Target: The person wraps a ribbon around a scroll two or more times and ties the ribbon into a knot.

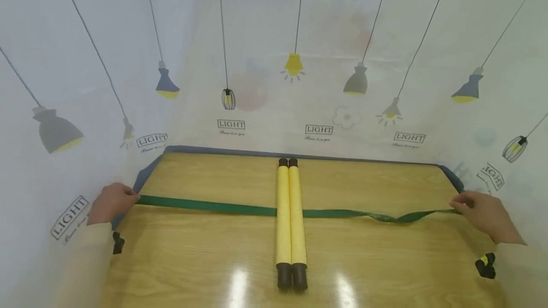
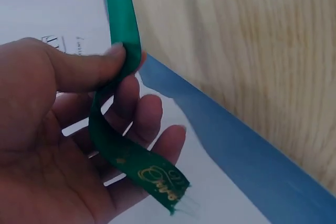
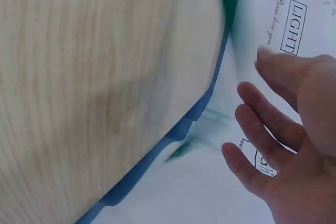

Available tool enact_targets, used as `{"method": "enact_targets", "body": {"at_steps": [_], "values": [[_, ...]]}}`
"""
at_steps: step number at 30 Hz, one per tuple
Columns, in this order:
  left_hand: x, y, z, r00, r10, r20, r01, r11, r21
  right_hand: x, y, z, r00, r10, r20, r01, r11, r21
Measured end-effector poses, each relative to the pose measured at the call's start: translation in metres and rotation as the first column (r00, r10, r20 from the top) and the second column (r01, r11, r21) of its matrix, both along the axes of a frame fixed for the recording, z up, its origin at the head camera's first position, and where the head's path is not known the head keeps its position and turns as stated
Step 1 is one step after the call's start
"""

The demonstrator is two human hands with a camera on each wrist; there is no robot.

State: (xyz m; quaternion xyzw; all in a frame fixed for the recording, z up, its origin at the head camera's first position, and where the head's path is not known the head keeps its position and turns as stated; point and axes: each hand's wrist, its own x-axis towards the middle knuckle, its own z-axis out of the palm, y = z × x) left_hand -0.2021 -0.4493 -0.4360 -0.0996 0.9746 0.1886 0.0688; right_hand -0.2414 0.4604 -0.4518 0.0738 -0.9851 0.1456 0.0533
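A yellow scroll (image 1: 290,217), rolled up from both sides into two rolls with dark brown ends, lies lengthwise on the wooden table. The green ribbon (image 1: 205,205) runs crosswise beneath it. My left hand (image 1: 112,199) pinches the ribbon near its left end between thumb and index finger; a short tail with gold lettering (image 2: 160,182) hangs over the other fingers. On the right, the ribbon twists midway and reaches my right hand (image 1: 484,210) at the table edge. In the right wrist view its blurred end drops just beside my spread fingers (image 3: 252,119).
The table (image 1: 205,255) has a blue-grey border (image 2: 210,129) along its edges. White cloth (image 1: 274,13) printed with hanging lamps and the word LIGHT surrounds it at the back and sides. Black straps with small fittings (image 1: 485,265) show at both wrists.
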Motion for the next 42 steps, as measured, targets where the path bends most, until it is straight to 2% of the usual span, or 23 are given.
{"method": "enact_targets", "body": {"at_steps": [2, 5, 9, 13, 15, 17, 21, 23, 29, 33, 37, 40, 42], "values": [[-0.001, 0.001, -0.002, 0.999, 0.036, -0.002, -0.036, 0.999, -0.01, 0.001, -0.002, -0.003, 1.0, 0.013, -0.021, -0.013, 1.0, -0.021], [-0.003, 0.004, -0.007, 0.998, 0.05, -0.026, -0.051, 0.998, -0.026, 0.003, -0.008, -0.004, 1.0, 0.024, -0.019, -0.025, 0.998, -0.05], [-0.006, 0.021, -0.014, 0.989, 0.044, -0.138, -0.053, 0.996, -0.065, 0.003, -0.018, 0.0, 0.997, 0.041, 0.064, -0.036, 0.996, -0.079], [-0.007, 0.059, -0.017, 0.952, 0.005, -0.307, -0.028, 0.997, -0.069, -0.001, -0.034, 0.001, 0.988, 0.058, 0.141, -0.047, 0.996, -0.076], [-0.007, 0.081, -0.015, 0.939, -0.026, -0.342, 0.014, 0.999, -0.036, -0.003, -0.046, 0.0, 0.984, 0.071, 0.161, -0.061, 0.996, -0.07], [-0.007, 0.105, -0.014, 0.948, -0.035, -0.317, 0.043, 0.999, 0.019, -0.004, -0.061, 0.002, 0.974, 0.088, 0.209, -0.071, 0.994, -0.087], [-0.01, 0.149, -0.014, 0.985, -0.031, -0.17, 0.051, 0.992, 0.117, -0.004, -0.095, 0.008, 0.942, 0.137, 0.306, -0.097, 0.985, -0.143], [-0.013, 0.168, -0.017, 0.991, -0.044, -0.125, 0.06, 0.989, 0.132, -0.003, -0.113, 0.01, 0.924, 0.157, 0.35, -0.101, 0.98, -0.172], [-0.018, 0.215, -0.03, 0.996, -0.088, -0.036, 0.092, 0.981, 0.172, 0.002, -0.161, 0.006, 0.873, 0.199, 0.445, -0.075, 0.957, -0.281], [-0.022, 0.236, -0.038, 0.996, -0.084, 0.026, 0.078, 0.979, 0.191, 0.008, -0.186, 0.002, 0.831, 0.2, 0.519, -0.012, 0.94, -0.341], [-0.024, 0.248, -0.044, 0.998, -0.035, 0.047, 0.03, 0.993, 0.112, 0.012, -0.199, -0.007, 0.8, 0.107, 0.591, 0.123, 0.934, -0.336], [-0.026, 0.252, -0.047, 0.997, -0.009, 0.073, 0.005, 0.999, 0.045, 0.011, -0.199, -0.016, 0.79, 0.033, 0.612, 0.207, 0.925, -0.317], [-0.026, 0.252, -0.049, 0.996, -0.005, 0.086, 0.003, 1.0, 0.025, 0.01, -0.197, -0.022, 0.802, -0.006, 0.597, 0.221, 0.932, -0.288]]}}
